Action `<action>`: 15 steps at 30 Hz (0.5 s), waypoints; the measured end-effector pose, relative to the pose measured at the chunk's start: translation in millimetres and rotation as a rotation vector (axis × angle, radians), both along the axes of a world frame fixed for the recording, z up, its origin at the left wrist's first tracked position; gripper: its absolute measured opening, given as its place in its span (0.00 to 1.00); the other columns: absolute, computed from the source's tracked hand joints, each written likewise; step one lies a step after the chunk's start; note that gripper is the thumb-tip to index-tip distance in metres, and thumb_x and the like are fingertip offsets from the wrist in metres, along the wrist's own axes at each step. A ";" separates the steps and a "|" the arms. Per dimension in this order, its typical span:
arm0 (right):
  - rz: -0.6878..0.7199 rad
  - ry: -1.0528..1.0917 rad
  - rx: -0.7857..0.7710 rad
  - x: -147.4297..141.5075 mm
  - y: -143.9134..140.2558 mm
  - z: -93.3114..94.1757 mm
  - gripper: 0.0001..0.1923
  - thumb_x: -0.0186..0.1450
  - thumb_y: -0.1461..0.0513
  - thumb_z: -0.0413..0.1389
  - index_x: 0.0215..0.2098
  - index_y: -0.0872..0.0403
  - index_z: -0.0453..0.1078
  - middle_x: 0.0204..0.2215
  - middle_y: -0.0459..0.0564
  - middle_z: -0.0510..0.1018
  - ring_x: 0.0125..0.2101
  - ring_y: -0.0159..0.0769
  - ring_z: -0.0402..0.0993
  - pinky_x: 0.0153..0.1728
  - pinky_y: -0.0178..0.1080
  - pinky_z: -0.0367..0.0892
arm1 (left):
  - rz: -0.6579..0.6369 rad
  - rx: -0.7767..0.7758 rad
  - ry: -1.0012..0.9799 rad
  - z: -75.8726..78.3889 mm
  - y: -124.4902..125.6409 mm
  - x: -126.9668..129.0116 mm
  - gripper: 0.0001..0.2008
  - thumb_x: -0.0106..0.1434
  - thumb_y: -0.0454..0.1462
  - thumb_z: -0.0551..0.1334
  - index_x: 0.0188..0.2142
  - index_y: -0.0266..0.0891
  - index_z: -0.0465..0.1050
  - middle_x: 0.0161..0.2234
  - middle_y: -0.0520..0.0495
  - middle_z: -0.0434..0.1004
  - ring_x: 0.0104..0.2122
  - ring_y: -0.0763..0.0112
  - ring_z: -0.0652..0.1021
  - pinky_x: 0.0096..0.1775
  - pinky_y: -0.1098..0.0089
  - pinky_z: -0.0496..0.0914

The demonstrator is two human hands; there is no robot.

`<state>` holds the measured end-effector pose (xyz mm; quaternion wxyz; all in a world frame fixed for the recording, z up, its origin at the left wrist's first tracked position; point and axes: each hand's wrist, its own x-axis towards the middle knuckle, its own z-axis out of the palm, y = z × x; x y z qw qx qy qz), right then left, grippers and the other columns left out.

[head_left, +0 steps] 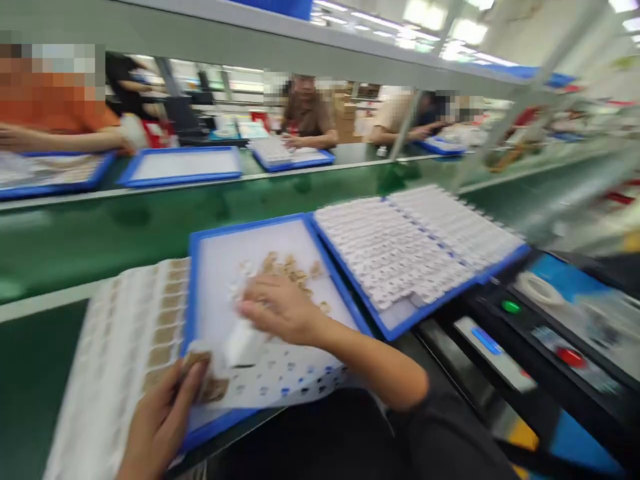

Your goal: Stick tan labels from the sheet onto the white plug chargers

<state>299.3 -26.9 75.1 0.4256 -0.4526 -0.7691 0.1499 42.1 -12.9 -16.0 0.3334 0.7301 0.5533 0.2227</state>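
Strip material (265,390) is being pinched at lower centre by the left hand (163,407); what the right hand (280,310) is grasping, if anything, cannot be told. Loose tan pieces (290,267) are apparently being left for handling mid-frame; white rows (370,247), possibly finished, are being held at right.

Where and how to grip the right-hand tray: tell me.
Grip the tray by its near rim, coming from the wearer's side. That rim shows bare, while white parts cover most of the inside and hide the far rim. Its left side lies close to the middle tray, probably leaving little finger room.
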 end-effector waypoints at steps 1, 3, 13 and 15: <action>-0.003 0.098 -0.071 5.6 -10.1 -2.0 0.17 0.76 0.55 0.48 0.35 0.53 0.71 0.33 0.49 0.78 0.38 0.37 0.75 0.43 0.39 0.69 | -0.013 -0.028 -0.073 6.5 -2.1 5.3 0.27 0.66 0.58 0.54 0.44 0.41 0.79 0.40 0.46 0.84 0.40 0.52 0.82 0.41 0.60 0.77; -0.034 0.238 -0.166 12.4 -22.6 -9.4 0.19 0.76 0.53 0.46 0.33 0.52 0.70 0.32 0.48 0.77 0.36 0.37 0.74 0.41 0.39 0.68 | -0.004 -0.054 -0.195 16.3 -2.6 18.8 0.26 0.67 0.57 0.54 0.44 0.39 0.77 0.37 0.45 0.83 0.39 0.55 0.81 0.41 0.62 0.75; -0.079 0.177 -0.344 4.4 -12.9 -29.7 0.21 0.74 0.48 0.47 0.28 0.50 0.65 0.23 0.44 0.70 0.27 0.36 0.68 0.30 0.38 0.62 | 0.042 -0.111 -0.292 28.0 -14.5 14.7 0.21 0.69 0.52 0.56 0.38 0.37 0.74 0.24 0.52 0.70 0.25 0.70 0.71 0.27 0.72 0.64; -0.050 0.204 -0.443 7.0 -2.7 -32.7 0.20 0.73 0.47 0.50 0.29 0.50 0.65 0.21 0.43 0.69 0.24 0.35 0.67 0.27 0.37 0.61 | 0.055 -0.151 -0.298 31.5 -19.6 -6.0 0.20 0.68 0.52 0.58 0.35 0.37 0.74 0.23 0.53 0.68 0.23 0.72 0.68 0.25 0.73 0.61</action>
